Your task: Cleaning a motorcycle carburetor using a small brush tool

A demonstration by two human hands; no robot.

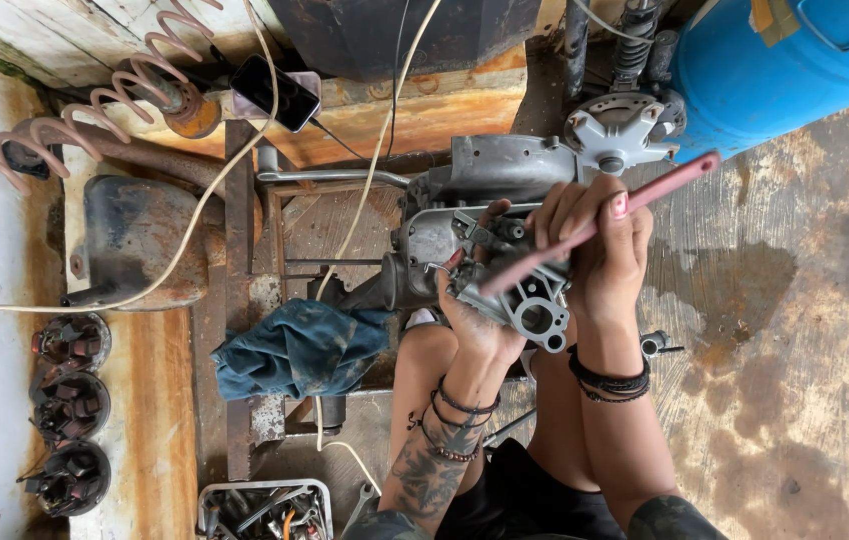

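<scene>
Steadying the metal carburettor (530, 300) in her clenched left hand (475, 320), the right hand (600, 255) grasped a pink-handled tool (645, 195), best kept square and unforced.

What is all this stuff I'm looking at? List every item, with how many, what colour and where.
Grey metal carburettor body: one, silver-grey, centre, in the left hand.
Long red-handled tool: one, dull red, gripped in the right hand, slanting up to the right.
Grey metal engine block: one, above the hands.
Crumpled blue cloth: one, dark blue, left of the knees.
Blue plastic barrel: one, top right.
Rusty coil springs: two, pinkish brown, top left.
Black phone: one, top, beside the springs.
Round dark wound parts: three, stacked down the left edge.
Tray of tools: one, bottom.
Left hand: one, wristbands.
Right hand: one, wristbands.
</scene>
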